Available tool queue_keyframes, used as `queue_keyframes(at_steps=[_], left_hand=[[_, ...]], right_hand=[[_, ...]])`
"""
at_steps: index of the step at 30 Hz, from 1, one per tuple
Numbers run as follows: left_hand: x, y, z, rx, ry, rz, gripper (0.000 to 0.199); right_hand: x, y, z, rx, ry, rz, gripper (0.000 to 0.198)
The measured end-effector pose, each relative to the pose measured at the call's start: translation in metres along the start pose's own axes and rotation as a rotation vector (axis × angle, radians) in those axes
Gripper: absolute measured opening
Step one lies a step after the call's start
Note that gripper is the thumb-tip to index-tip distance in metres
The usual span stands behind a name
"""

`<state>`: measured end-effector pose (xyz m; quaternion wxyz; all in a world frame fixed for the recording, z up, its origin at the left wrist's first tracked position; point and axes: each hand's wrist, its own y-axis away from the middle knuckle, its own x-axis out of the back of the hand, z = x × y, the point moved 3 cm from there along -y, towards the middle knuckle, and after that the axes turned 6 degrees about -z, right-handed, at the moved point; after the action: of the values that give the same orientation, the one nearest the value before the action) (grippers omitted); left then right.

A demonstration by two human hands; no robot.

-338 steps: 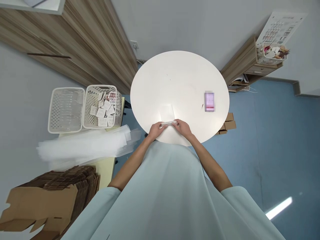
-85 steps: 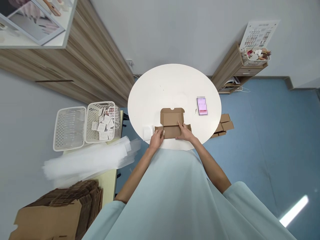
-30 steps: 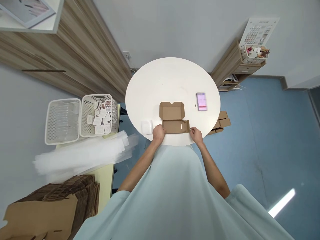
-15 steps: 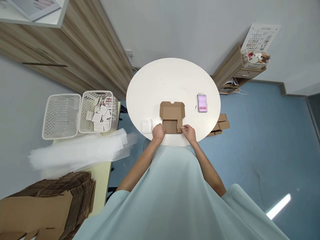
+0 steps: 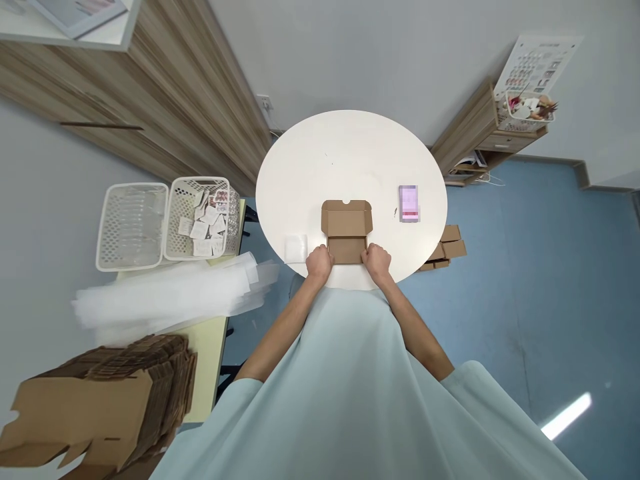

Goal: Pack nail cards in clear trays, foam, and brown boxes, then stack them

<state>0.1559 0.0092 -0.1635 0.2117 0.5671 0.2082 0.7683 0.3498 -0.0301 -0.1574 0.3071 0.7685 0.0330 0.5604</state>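
Observation:
A small brown cardboard box (image 5: 347,250) lies at the near edge of the white oval table (image 5: 350,147), its lid flap raised toward the far side. My left hand (image 5: 319,263) is closed on the box's near left corner. At the near right corner, my right hand (image 5: 377,262) is closed on the box wall, its fingers curled and partly hidden. The inside of the box shows only bare cardboard. Just left of my left hand lies a folded piece of white wrap (image 5: 296,249).
A pink-screened phone (image 5: 409,203) rests on the table's right. At left, a side table (image 5: 205,363) carries white baskets (image 5: 197,220), a roll of white foam sheet (image 5: 170,297) and stacked flat cardboard (image 5: 100,407). Folded boxes (image 5: 453,248) sit beyond the table's right edge.
The small side flap at the box's right end, which stuck inward, is now folded out of sight. My right hand has changed from a fingertip pinch to a closed grip.

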Motion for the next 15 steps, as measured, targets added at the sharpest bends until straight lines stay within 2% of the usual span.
queue_keyframes(at_steps=[3, 6, 10, 13, 15], left_hand=[[0.001, 0.006, -0.010, -0.018, 0.033, 0.028, 0.029], [0.009, 0.010, -0.036, 0.007, 0.134, 0.116, 0.039], [0.022, 0.009, -0.086, 0.150, 0.231, 0.310, 0.042], [0.023, 0.005, -0.111, 0.254, 0.237, 0.338, 0.054], [0.021, 0.003, -0.117, 0.280, 0.225, 0.330, 0.053]], right_hand=[[0.002, 0.001, 0.003, 0.002, -0.020, -0.021, 0.031], [0.008, 0.007, 0.010, -0.012, -0.071, -0.014, 0.037], [0.017, 0.020, 0.018, -0.027, -0.156, 0.021, 0.039], [0.018, 0.028, 0.021, -0.037, -0.195, 0.015, 0.036], [0.018, 0.031, 0.021, -0.034, -0.213, 0.017, 0.034]])
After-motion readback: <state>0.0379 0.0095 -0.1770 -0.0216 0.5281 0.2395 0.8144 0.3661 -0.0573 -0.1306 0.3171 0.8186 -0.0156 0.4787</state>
